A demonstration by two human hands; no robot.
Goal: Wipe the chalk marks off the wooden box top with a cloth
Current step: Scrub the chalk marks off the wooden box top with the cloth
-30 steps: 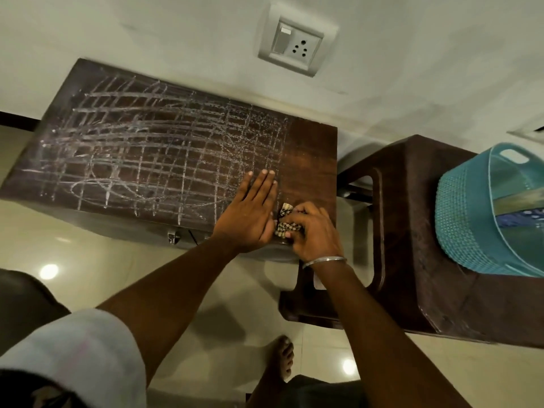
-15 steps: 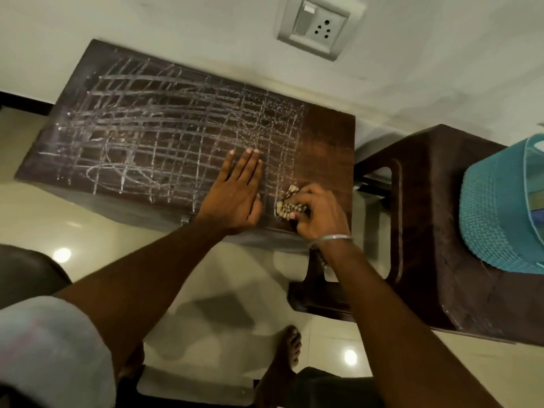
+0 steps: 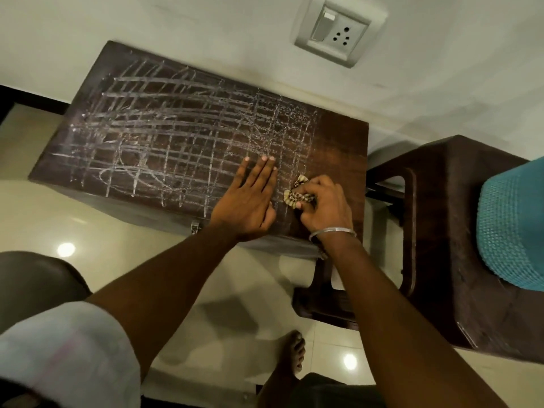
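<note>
A dark wooden box [image 3: 338,142] stands against the wall, its top covered with white chalk marks [image 3: 176,136] in a rough grid and loops. A strip at the right end is free of chalk. My left hand [image 3: 250,201] lies flat on the top near the front edge, fingers straight. Just right of it my right hand [image 3: 323,207], with a metal bangle on the wrist, grips a small bunched patterned cloth [image 3: 297,192] and presses it on the box top.
A dark plastic stool [image 3: 441,231] stands right of the box, carrying a teal woven basket [image 3: 512,225]. A wall socket [image 3: 338,30] sits above the box. My bare foot [image 3: 291,357] is on the glossy tiled floor below.
Both hands have shifted a little away from the front edge onto the box top. The right hand keeps hold of the cloth. The view has tilted, pushing the basket toward the right edge.
</note>
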